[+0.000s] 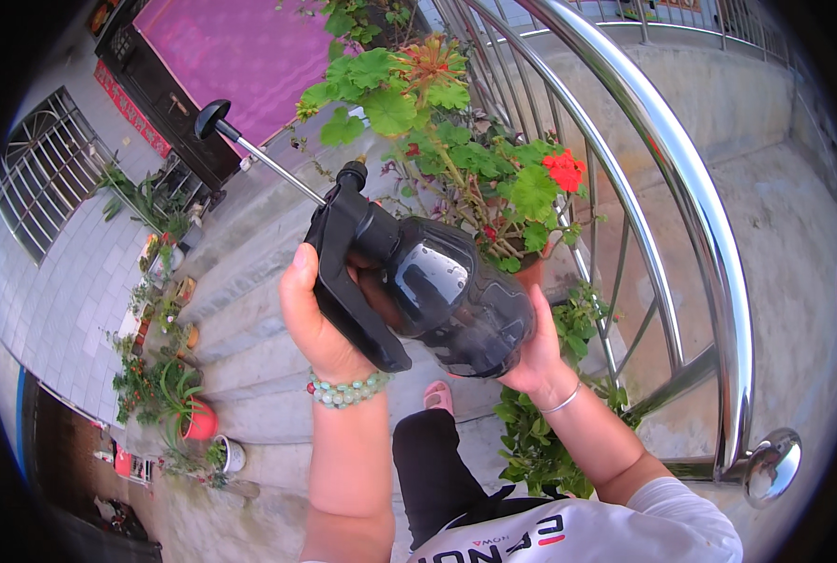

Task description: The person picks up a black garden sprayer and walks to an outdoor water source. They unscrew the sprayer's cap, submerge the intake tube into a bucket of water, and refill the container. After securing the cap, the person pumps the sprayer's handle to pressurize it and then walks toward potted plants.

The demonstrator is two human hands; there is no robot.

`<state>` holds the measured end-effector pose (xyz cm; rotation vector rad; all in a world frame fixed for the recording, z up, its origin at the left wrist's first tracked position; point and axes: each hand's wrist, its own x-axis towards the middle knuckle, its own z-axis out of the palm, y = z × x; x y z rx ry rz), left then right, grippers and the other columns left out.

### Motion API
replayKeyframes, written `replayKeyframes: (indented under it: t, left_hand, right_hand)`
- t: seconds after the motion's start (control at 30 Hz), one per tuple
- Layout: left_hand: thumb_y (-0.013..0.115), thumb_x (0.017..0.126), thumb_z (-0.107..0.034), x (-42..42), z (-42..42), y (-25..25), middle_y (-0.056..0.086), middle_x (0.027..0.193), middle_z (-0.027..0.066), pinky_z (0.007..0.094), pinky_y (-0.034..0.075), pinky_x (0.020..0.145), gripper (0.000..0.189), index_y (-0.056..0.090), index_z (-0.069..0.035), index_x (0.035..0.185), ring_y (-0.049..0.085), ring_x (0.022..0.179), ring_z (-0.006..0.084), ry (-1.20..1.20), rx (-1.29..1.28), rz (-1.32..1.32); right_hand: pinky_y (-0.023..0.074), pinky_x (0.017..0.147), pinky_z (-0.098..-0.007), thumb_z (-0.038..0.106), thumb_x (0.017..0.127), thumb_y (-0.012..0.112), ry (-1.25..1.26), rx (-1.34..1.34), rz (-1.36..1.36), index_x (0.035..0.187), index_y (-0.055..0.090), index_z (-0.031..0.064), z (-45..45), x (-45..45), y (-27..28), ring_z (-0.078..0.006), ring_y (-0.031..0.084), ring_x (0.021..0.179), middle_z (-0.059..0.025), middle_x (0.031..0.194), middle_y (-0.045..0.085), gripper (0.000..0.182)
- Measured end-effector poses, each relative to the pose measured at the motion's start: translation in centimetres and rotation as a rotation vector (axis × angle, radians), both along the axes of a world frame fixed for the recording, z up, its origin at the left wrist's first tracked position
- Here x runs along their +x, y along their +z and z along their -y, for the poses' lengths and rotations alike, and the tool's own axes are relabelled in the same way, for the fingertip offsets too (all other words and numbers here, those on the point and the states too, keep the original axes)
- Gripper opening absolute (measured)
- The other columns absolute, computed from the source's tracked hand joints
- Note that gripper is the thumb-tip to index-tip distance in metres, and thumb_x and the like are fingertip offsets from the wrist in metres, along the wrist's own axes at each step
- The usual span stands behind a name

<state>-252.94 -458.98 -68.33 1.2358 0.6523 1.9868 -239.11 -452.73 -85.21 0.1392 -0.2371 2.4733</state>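
A dark, see-through pump spray bottle (pixel 454 288) is tilted in front of me, its brass-tipped nozzle (pixel 359 163) pointing up and away. My left hand (pixel 320 317) grips the black handle, thumb along its top side. Out of the head sticks the metal pump rod with its black knob (pixel 213 118), pulled well out. My right hand (pixel 538 352) supports the bottle's rounded base. Water drops dot the plastic. Just beyond the bottle grows a potted geranium (pixel 454 155) with a red bloom (pixel 565 170); its terracotta pot (pixel 531 271) is partly hidden.
A stainless steel railing (pixel 700 183) curves along my right, ending in a round cap (pixel 772 464). Concrete steps (pixel 256 338) lie underfoot and to the left. More potted plants line the left side, including a red pot (pixel 199 420) and a white pot (pixel 233 454). Leafy greenery (pixel 542 450) grows beside the railing.
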Motion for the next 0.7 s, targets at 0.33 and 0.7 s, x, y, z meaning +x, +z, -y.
replayKeyframes:
  t: [0.33, 0.7]
  left_hand:
    - [0.055, 0.084, -0.035, 3.3, 2.0, -8.6, 0.057, 0.111, 0.0128, 0.0383, 0.043, 0.090, 0.053, 0.047, 0.002, 0.120, 0.056, 0.102, 0.0241, -0.004, -0.178, 0.190]
    - [0.052, 0.081, -0.044, 7.4, 4.5, -10.0, 0.052, 0.124, 0.0194, 0.0403, 0.039, 0.098, 0.064, 0.046, 0.003, 0.124, 0.052, 0.112, 0.0273, 0.051, -0.206, 0.126]
  right_hand:
    - [0.0278, 0.094, -0.0738, 0.069, 0.086, 0.034, -0.039, -0.072, 0.182, 0.142, 0.036, 0.0154, 3.5, 4.2, -7.6, -0.0413, 0.037, 0.129, -0.0150, 0.144, 0.037, 0.077]
    - [0.0359, 0.103, -0.0514, 0.066, 0.088, 0.036, -0.119, -0.203, 0.229, 0.133, 0.046, 0.0067, 6.1, 7.8, -8.8, -0.0341, 0.048, 0.122, -0.0163, 0.134, 0.050, 0.075]
